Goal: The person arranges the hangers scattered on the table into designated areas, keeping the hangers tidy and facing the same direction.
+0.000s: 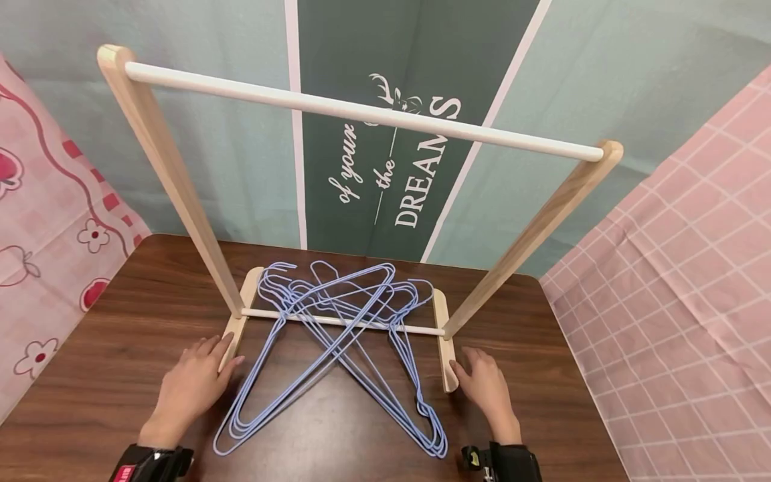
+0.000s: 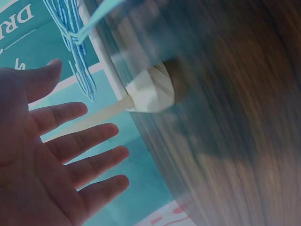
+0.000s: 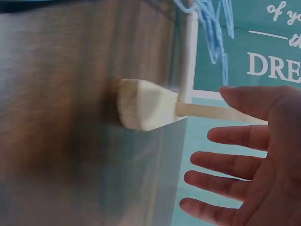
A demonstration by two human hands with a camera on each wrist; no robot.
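A pile of blue wire hangers (image 1: 337, 361) lies overlapped on the table, across the lower bar of a wooden garment rack (image 1: 361, 114). My left hand (image 1: 191, 381) is beside the rack's left foot (image 1: 249, 288), fingers relaxed, nothing held; whether it touches the foot I cannot tell. By the right foot (image 1: 442, 314), my right hand (image 1: 486, 388) also has relaxed fingers and holds nothing. Both wrist views show the fingers spread, with the left foot's end (image 2: 150, 89) and the right foot's end (image 3: 146, 104) in sight.
The brown wooden table (image 1: 108, 348) carries the rack near its back edge. Behind hangs a green and teal cloth with white lettering (image 1: 415, 181). Pink patterned cloth (image 1: 48, 221) borders the left side, and pink checked cloth (image 1: 680, 268) the right.
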